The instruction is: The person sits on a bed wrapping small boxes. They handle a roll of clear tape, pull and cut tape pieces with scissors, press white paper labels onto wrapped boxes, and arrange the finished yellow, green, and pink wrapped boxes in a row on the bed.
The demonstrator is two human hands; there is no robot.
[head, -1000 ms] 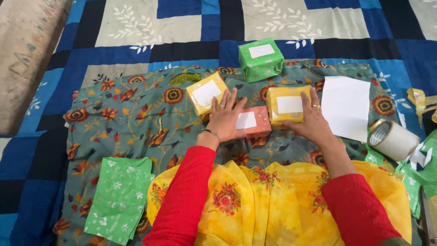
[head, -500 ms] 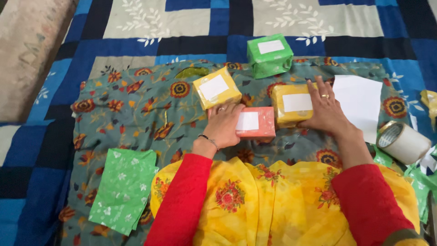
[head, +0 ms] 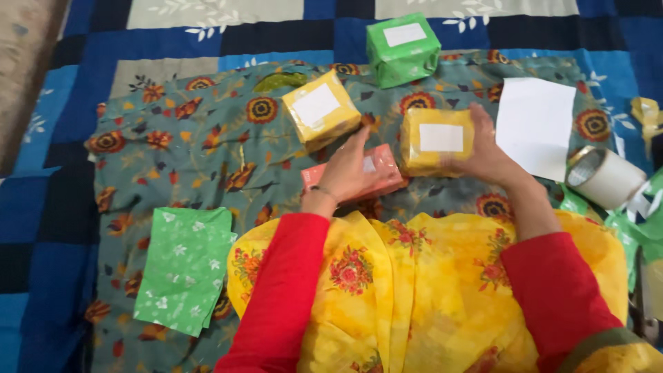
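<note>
My left hand (head: 347,175) grips a salmon-pink wrapped box (head: 384,174) with a white label and tilts it up off the floral cloth (head: 207,152). My right hand (head: 487,153) holds a yellow wrapped box (head: 435,140) with a white label, just right of the pink one. A second yellow wrapped box (head: 320,109) lies just beyond my left hand. A green wrapped box (head: 402,48) stands farther back at the cloth's far edge.
A white paper sheet (head: 535,124) lies right of my right hand, with a roll of clear tape (head: 603,177) beside it. A green patterned wrapping sheet (head: 185,266) lies at the near left. Green paper scraps (head: 639,228) sit at the right edge. A blue patchwork quilt (head: 55,207) lies underneath.
My left hand went from lying flat by the pink box to gripping and tilting it. My right hand closed on the yellow box and raised it slightly. The view shifted.
</note>
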